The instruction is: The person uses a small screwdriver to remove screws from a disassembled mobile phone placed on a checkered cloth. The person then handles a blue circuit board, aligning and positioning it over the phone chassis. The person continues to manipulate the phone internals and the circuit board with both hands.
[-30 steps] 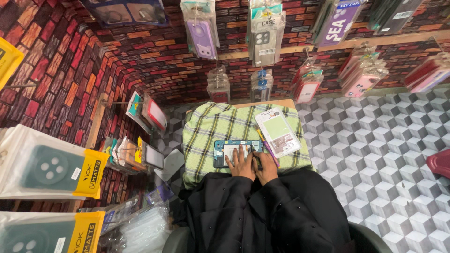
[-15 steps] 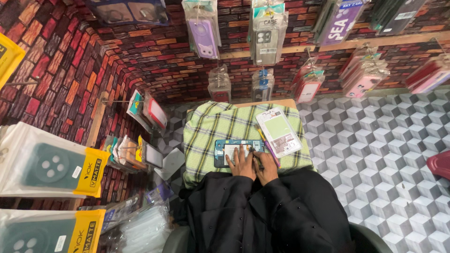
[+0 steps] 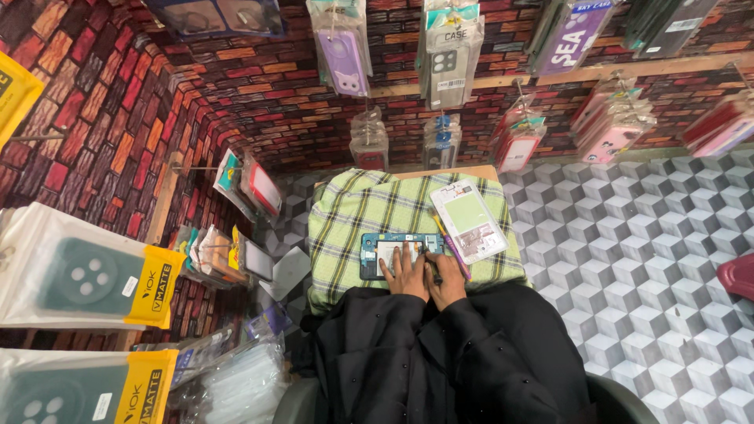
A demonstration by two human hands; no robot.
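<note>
Plaid-covered bench: both our hands press flat, unclenched, on an opened phone (image 3: 397, 253).
Left hand (image 3: 406, 272) steadies; right hand (image 3: 444, 276) should work gently, back panel (image 3: 469, 219) at two o'clock.

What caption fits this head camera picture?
Both hands, left hand and right hand, rest on an opened blue phone lying on a green checked cloth.

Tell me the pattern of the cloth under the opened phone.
Green, white and black plaid cloth, head view.

Both hands rest on an opened phone (image 3: 397, 253) lying on a green checked cloth (image 3: 353, 216), left hand (image 3: 407, 273) beside right hand (image 3: 445, 276). A pale back cover (image 3: 470, 220) lies just beside them, with packaged phone cases (image 3: 441, 55) hanging on the brick-patterned wall (image 3: 259, 94).
</note>
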